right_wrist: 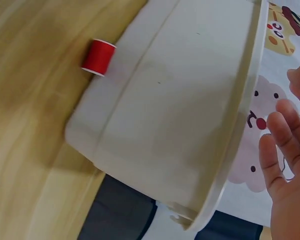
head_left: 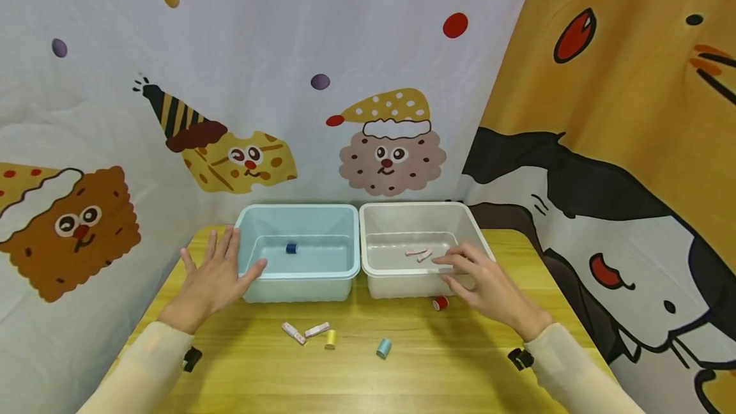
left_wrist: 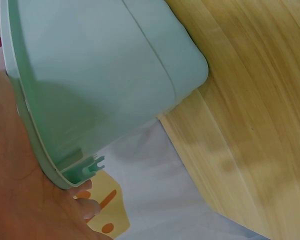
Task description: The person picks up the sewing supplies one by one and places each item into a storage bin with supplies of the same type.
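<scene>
Our right grip (head_left: 489,283) relaxed, left grip (head_left: 217,281) splayed, both empty, one low brush could roll the lower-right red spool (head_left: 440,303)!

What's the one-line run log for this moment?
left hand: at blue bin; right hand: over white bin; blue bin: navy spool; white bin: two pink pieces; beside white bin: red spool

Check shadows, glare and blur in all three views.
Head: soft shadow on the table beneath the right hand and arm, no harsh glare that I see; left wrist: diffuse shadow on the wall of the blue bin, left hand looks soft close to the lens; right wrist: dim shadow on the wall of the white bin, red spool clearly outlined.
</scene>
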Demonstrator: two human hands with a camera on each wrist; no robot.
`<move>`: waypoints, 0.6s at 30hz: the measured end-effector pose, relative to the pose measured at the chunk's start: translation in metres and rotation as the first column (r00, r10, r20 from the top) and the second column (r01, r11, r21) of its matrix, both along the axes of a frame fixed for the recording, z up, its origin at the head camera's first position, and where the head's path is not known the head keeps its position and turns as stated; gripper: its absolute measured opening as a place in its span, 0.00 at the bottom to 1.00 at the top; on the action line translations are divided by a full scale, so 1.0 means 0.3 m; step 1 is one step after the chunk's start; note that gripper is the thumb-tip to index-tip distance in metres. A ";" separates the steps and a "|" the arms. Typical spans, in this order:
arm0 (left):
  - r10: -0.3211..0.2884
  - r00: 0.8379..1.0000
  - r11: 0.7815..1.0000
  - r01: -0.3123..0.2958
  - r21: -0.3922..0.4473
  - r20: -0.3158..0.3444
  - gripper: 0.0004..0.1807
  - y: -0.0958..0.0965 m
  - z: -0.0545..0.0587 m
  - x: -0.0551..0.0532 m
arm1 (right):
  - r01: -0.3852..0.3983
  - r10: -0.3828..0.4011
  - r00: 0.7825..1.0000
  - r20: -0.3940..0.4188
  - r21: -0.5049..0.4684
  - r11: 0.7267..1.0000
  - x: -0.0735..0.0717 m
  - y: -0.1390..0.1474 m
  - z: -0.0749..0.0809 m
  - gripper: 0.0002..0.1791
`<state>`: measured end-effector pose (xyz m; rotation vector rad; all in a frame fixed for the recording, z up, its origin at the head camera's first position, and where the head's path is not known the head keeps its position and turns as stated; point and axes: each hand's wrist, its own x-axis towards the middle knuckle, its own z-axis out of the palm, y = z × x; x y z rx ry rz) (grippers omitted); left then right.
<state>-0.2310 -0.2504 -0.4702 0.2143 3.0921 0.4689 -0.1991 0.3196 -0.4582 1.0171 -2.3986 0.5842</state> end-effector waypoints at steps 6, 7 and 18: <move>0.011 1.000 1.000 -0.011 0.000 -0.001 0.66 -0.008 0.001 0.008 | -0.025 0.026 1.000 0.011 -0.020 0.999 0.021 -0.007 -0.028 0.27; 0.012 1.000 1.000 -0.012 -0.004 -0.001 0.66 -0.009 0.000 0.009 | -0.028 0.029 1.000 0.006 -0.020 0.999 0.023 -0.008 -0.033 0.28; 0.006 1.000 1.000 -0.007 -0.007 -0.011 0.66 0.003 -0.003 0.003 | -0.020 0.021 0.999 0.034 -0.028 0.999 0.067 0.007 -0.089 0.30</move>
